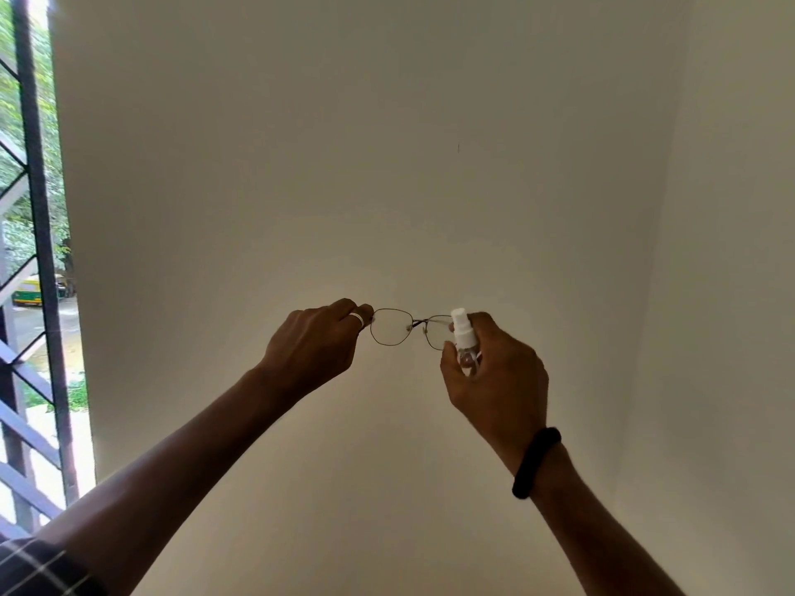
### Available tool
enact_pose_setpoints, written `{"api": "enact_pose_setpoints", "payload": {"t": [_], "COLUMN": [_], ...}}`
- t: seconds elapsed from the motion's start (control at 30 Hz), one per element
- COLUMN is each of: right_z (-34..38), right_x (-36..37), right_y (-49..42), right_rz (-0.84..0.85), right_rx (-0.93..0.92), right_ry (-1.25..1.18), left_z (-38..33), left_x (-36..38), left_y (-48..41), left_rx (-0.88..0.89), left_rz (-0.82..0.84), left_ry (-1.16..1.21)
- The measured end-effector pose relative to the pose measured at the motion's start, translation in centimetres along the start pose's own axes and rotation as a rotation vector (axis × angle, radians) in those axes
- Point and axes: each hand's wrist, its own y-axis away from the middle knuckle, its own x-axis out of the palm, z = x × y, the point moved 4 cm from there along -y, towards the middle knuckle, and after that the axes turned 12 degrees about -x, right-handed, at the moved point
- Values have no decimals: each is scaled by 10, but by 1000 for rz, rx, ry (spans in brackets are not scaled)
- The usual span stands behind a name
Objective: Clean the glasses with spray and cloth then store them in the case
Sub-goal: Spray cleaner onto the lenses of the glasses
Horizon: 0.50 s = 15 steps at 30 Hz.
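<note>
Thin metal-framed glasses are held up in the air in front of a plain wall. My left hand pinches them at their left end, a ring on one finger. My right hand grips a small clear spray bottle with a white nozzle, held upright just in front of the right lens. The bottle and my fingers hide part of that lens. No cloth or case is in view.
A cream wall fills the view, with a corner on the right. A window with a dark metal grille stands at the left, trees and a street outside. A black band circles my right wrist.
</note>
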Motion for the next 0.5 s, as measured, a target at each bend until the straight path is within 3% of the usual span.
{"api": "enact_pose_setpoints", "payload": {"t": [0.1, 0.23, 0.5], "right_z": [-1, 1, 1], "right_x": [6, 21, 30], "right_y": [-18, -29, -30], "right_rz": [18, 205, 280], "right_rx": [-77, -147, -231], "right_ry": [63, 65, 187], "left_z": [-4, -12, -12], "left_x": [0, -3, -3], "left_y": [0, 3, 9], "left_rx": [5, 57, 69], "left_rz": [21, -5, -7], "left_ry": [-50, -73, -74]}}
